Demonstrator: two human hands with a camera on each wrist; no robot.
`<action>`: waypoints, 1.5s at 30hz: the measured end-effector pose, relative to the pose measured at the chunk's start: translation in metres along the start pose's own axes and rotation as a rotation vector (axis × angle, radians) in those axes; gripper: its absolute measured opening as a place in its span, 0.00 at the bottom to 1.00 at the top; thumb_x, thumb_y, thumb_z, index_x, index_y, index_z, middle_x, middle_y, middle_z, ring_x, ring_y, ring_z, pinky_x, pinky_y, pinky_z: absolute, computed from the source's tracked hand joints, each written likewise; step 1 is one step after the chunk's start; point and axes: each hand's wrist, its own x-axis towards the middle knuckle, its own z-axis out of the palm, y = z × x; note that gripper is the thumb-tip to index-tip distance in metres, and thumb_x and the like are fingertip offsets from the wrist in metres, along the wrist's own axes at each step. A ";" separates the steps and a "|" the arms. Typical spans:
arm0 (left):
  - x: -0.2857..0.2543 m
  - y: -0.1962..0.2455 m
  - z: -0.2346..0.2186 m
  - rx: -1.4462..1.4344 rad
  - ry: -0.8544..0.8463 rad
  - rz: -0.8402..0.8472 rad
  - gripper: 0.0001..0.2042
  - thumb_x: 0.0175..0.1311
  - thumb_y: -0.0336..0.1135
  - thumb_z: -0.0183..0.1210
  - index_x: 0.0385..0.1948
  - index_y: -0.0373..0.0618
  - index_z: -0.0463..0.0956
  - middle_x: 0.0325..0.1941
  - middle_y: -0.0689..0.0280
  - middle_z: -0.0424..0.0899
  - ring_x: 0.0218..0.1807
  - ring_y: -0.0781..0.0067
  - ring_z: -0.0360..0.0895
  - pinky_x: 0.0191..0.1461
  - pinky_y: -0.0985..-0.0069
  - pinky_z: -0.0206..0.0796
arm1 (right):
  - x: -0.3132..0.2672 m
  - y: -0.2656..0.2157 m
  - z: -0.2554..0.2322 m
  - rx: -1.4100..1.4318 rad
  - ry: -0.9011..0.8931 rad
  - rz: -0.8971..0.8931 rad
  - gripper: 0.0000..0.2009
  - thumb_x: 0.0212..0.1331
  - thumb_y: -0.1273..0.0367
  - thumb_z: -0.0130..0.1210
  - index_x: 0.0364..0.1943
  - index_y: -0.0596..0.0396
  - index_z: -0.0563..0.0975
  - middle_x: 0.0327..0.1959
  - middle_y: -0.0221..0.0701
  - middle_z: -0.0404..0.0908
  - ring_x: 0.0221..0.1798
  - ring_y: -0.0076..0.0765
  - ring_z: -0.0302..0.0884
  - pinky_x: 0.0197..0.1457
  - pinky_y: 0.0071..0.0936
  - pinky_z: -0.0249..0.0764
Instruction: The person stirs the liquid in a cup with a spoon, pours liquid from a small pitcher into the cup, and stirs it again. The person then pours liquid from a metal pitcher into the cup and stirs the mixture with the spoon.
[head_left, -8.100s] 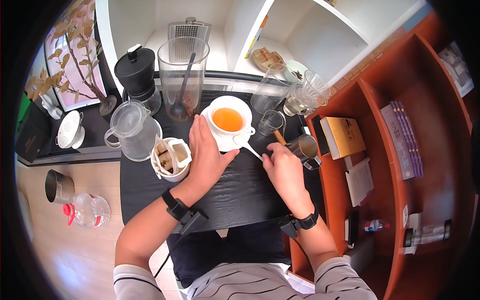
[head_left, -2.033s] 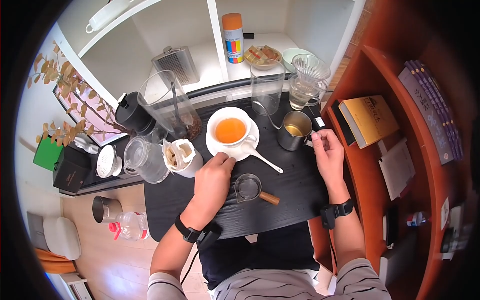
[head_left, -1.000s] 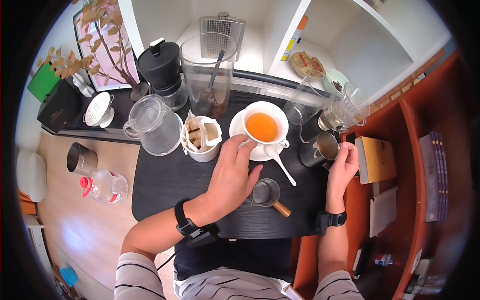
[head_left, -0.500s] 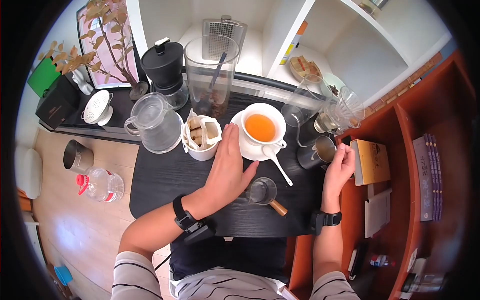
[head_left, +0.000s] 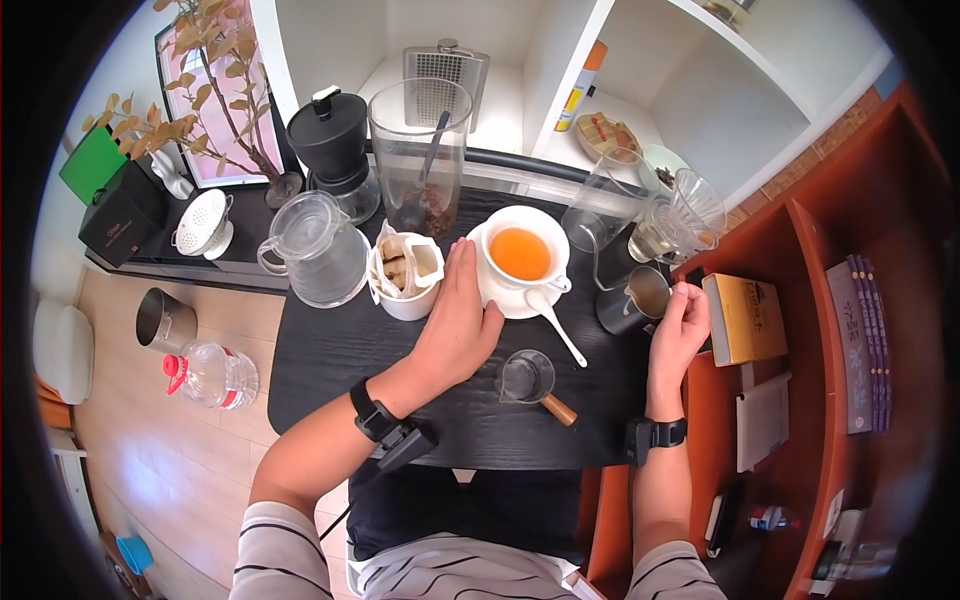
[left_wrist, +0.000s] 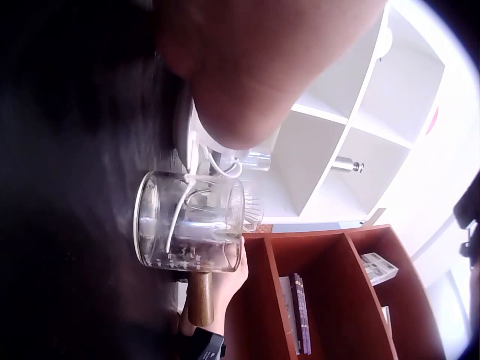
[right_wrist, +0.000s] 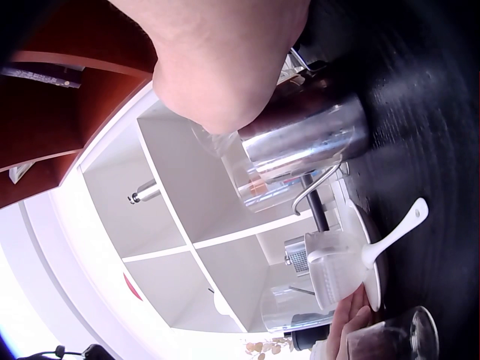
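1. Nearest the person, a small glass cup [head_left: 525, 378] with a wooden handle is sitting on the black table [head_left: 480, 437], showing no coloured liquid.
2. The left hand [head_left: 450, 338] is lying along the left edge of a white saucer [head_left: 508, 303], fingers straight and together, thumb apart, seemingly steadying it.
3. The right hand [head_left: 680, 335] is pinching the metal pitcher [head_left: 616, 312] on its handle side, probably keeping the thin spout opposite clear. The pitcher appears to be standing upright, right of the saucer; its contents I cannot tell.
4. The saucer is carrying a white teacup [head_left: 518, 221] of orange liquid [head_left: 520, 256]. A white spoon [head_left: 562, 335] is resting its bowl there, its handle jutting towards the person, presumably for easy reach.
5. Left of the saucer, a white mug [head_left: 405, 306] is holding an opened paper filter bag [head_left: 394, 262] with brown stains.
6. Farther back, a glass jug [head_left: 322, 250] is showing no coloured liquid; a tall glass vessel [head_left: 392, 140] is holding brown pieces [head_left: 436, 208].
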 end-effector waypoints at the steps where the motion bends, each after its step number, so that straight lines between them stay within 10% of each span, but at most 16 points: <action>1: 0.001 0.001 -0.001 -0.017 -0.010 -0.018 0.39 0.72 0.27 0.56 0.79 0.21 0.44 0.82 0.28 0.52 0.86 0.30 0.50 0.88 0.51 0.44 | 0.000 0.001 0.000 -0.004 -0.002 -0.008 0.12 0.82 0.63 0.55 0.39 0.57 0.76 0.24 0.18 0.69 0.27 0.12 0.61 0.28 0.19 0.61; 22: 0.012 -0.009 0.000 -0.037 -0.002 -0.054 0.34 0.69 0.14 0.45 0.79 0.24 0.48 0.82 0.32 0.55 0.85 0.33 0.53 0.89 0.54 0.46 | -0.001 0.002 0.000 -0.033 -0.022 -0.068 0.11 0.82 0.65 0.54 0.42 0.59 0.78 0.29 0.19 0.71 0.29 0.14 0.62 0.29 0.19 0.59; 28: 0.012 -0.004 -0.003 -0.055 -0.008 -0.064 0.37 0.63 0.11 0.48 0.77 0.21 0.47 0.81 0.28 0.54 0.84 0.29 0.53 0.88 0.50 0.48 | -0.002 0.000 -0.001 -0.088 -0.002 -0.093 0.09 0.80 0.67 0.55 0.46 0.60 0.79 0.35 0.27 0.77 0.39 0.22 0.73 0.46 0.27 0.73; 33: 0.011 -0.005 -0.001 -0.045 0.013 -0.053 0.37 0.63 0.11 0.48 0.77 0.21 0.47 0.80 0.28 0.55 0.83 0.28 0.54 0.87 0.49 0.50 | -0.010 -0.020 -0.006 -0.182 0.105 -0.494 0.03 0.74 0.76 0.56 0.44 0.62 0.79 0.46 0.37 0.78 0.49 0.38 0.76 0.51 0.32 0.74; 38: 0.011 -0.004 -0.001 -0.093 0.024 -0.076 0.37 0.62 0.11 0.48 0.76 0.20 0.47 0.79 0.27 0.55 0.82 0.26 0.56 0.86 0.49 0.52 | -0.039 -0.070 -0.010 -0.184 -0.391 -0.635 0.06 0.61 0.82 0.65 0.39 0.62 0.81 0.36 0.38 0.82 0.36 0.41 0.82 0.40 0.34 0.79; 45: 0.008 -0.001 0.000 -0.104 0.050 -0.081 0.36 0.62 0.11 0.49 0.76 0.20 0.49 0.79 0.28 0.56 0.81 0.27 0.57 0.85 0.49 0.53 | -0.054 -0.076 0.000 -0.353 -0.728 -0.280 0.11 0.61 0.74 0.73 0.46 0.58 0.84 0.34 0.35 0.80 0.29 0.35 0.81 0.34 0.32 0.79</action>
